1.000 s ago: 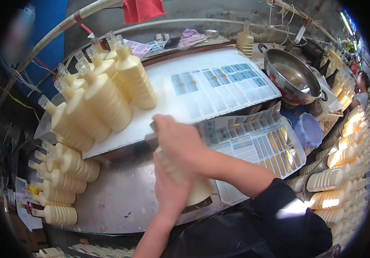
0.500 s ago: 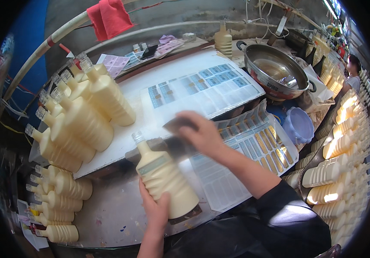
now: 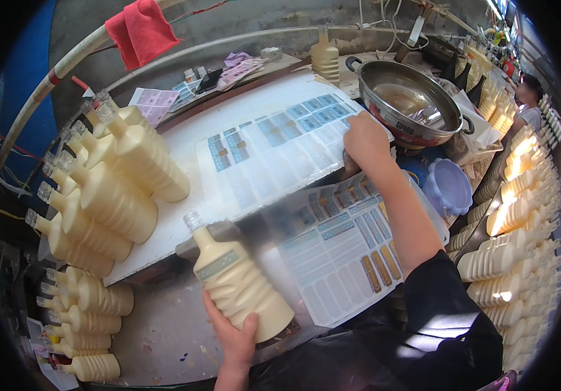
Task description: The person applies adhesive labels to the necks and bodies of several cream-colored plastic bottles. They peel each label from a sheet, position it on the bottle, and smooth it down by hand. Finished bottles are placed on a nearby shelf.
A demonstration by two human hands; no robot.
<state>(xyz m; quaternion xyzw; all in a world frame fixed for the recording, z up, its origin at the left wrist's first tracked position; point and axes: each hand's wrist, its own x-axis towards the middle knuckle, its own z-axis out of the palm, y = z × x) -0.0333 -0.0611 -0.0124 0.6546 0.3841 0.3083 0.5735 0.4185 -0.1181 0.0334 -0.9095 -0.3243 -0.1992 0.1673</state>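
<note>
A cream bottle (image 3: 251, 300) with a clear threaded neck lies tilted in front of me, a grey-blue strip decal (image 3: 218, 265) across its shoulder. My left hand (image 3: 233, 335) grips its lower left side, thumb on the front. At the right end of the white board (image 3: 170, 156), my right hand (image 3: 368, 140) has curled fingers by a wet sheet of blue decals (image 3: 274, 133). Whatever those fingers hold is hidden. A second decal sheet (image 3: 332, 260), with blue and gold pieces, hangs over the near edge. Behind the bottle's neck sits a grey block (image 3: 228, 233).
Several cream bottles (image 3: 114, 189) crowd the board's left end, with more below (image 3: 98, 293). A two-handled metal pan (image 3: 417, 98) holds liquid at the far right, above a lilac bucket (image 3: 448, 189). Bottle rows (image 3: 505, 260) line the right side, where a person (image 3: 528, 107) stands.
My right hand has moved up and right, from above the bottle to the board's right end. The dark flat scraper it held no longer shows clearly. My left hand still holds the bottle.
</note>
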